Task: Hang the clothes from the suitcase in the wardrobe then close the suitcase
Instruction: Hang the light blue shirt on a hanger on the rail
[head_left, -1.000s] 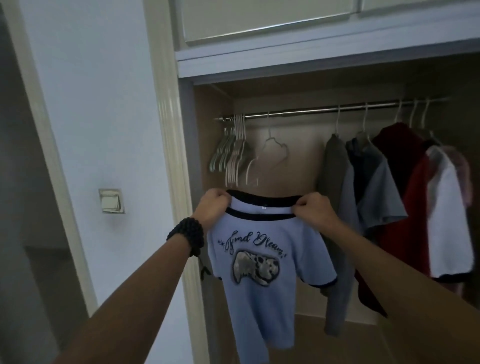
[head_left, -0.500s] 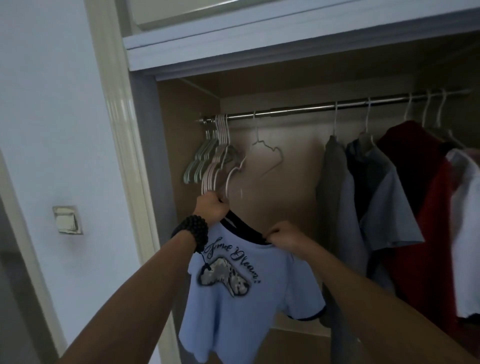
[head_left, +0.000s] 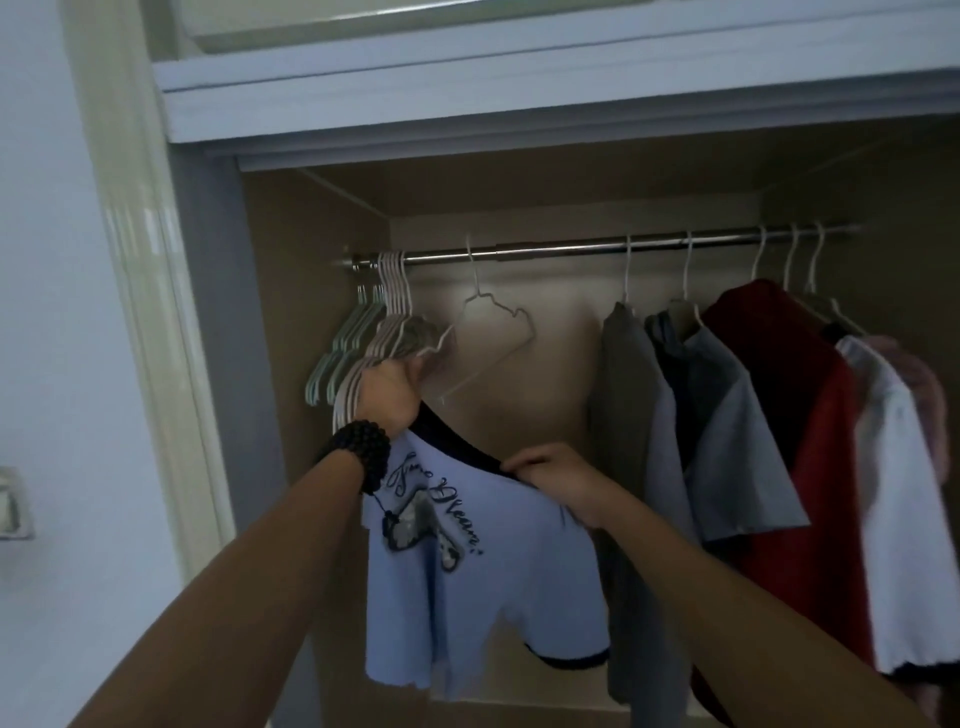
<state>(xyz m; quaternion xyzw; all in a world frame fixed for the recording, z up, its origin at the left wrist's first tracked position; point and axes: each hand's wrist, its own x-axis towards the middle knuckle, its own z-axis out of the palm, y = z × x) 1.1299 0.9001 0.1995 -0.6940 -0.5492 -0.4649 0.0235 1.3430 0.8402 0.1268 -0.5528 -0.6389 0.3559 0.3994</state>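
- Inside the wardrobe (head_left: 317, 218) a metal rail (head_left: 571, 248) carries a bunch of empty hangers (head_left: 363, 343) at its left end, one lone hanger (head_left: 488, 322) beside them, and grey, red and white hung clothes (head_left: 753, 415) to the right.
- The left hand (head_left: 387, 387) is closed on the shirt's collar, up against the bunched hangers.
- The right hand (head_left: 558, 480) pinches the light-blue T-shirt (head_left: 467, 587) by its dark collar, lower down.
- Against half a second ago, the left hand has risen into the hanger bunch and the shirt tilts more steeply.

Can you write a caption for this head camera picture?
Both hands hold a blue T-shirt while the left hand reaches the empty hangers.
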